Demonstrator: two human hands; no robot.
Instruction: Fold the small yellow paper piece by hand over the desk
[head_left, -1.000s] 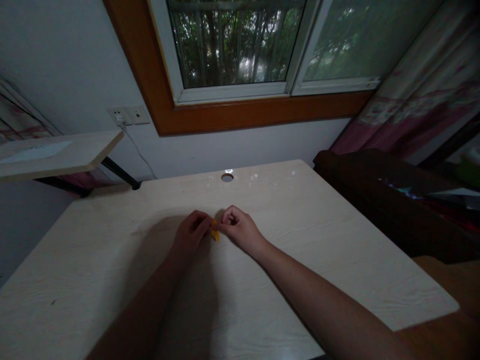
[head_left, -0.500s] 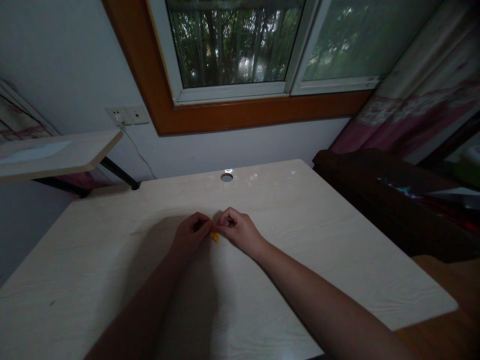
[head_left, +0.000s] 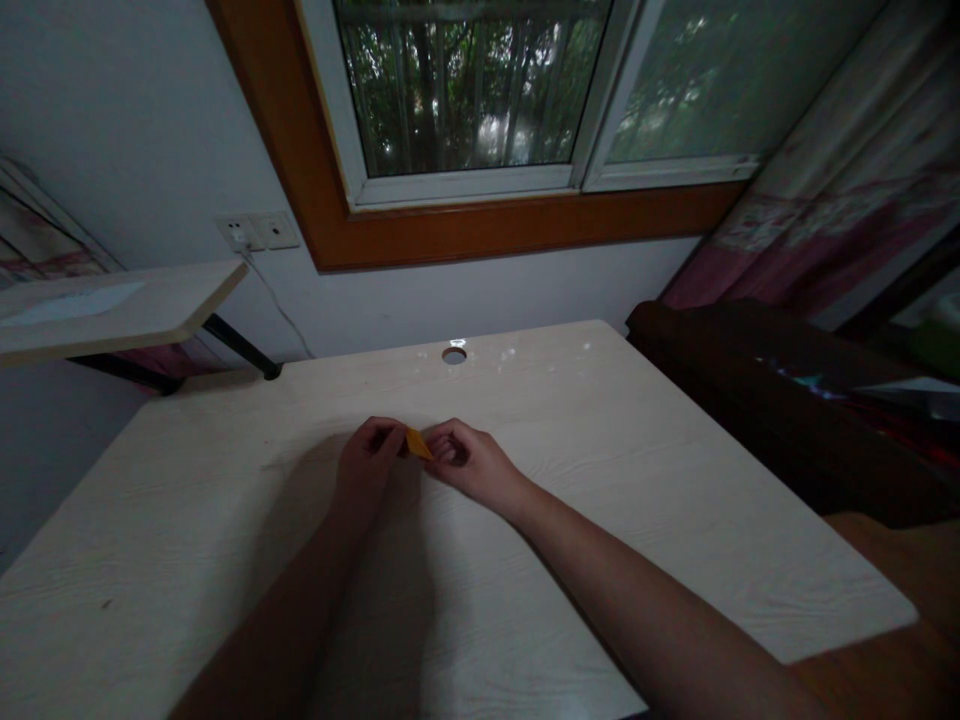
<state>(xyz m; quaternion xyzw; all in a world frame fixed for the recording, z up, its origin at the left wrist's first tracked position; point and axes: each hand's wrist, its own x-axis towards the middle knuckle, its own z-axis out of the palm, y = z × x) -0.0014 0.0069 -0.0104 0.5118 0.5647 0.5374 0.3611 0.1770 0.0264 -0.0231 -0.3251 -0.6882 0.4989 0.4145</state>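
Between my two hands is a small, flat piece of folded yellow paper (head_left: pixel 418 444), slanting down to the right. My left hand (head_left: pixel 369 452) pinches its upper left end between thumb and fingers. At its lower right tip, the thumb and fingertips of my right hand (head_left: pixel 463 455) are closed on it. Both hands are over the middle of the pale wood-grain desk (head_left: pixel 570 580). The ends of the paper are hidden by my fingertips.
A raised shelf (head_left: pixel 112 305) on black legs stands at the desk's back left. A round cable hole (head_left: pixel 454 355) lies near the back edge. Past the right edge is a dark wooden piece of furniture (head_left: pixel 750 400). A white cable (head_left: pixel 277 300) hangs from the wall socket.
The yellow paper has turned from pointing downward to lying slanted between my hands, and more of it shows. My left hand has shifted slightly left, away from the right.
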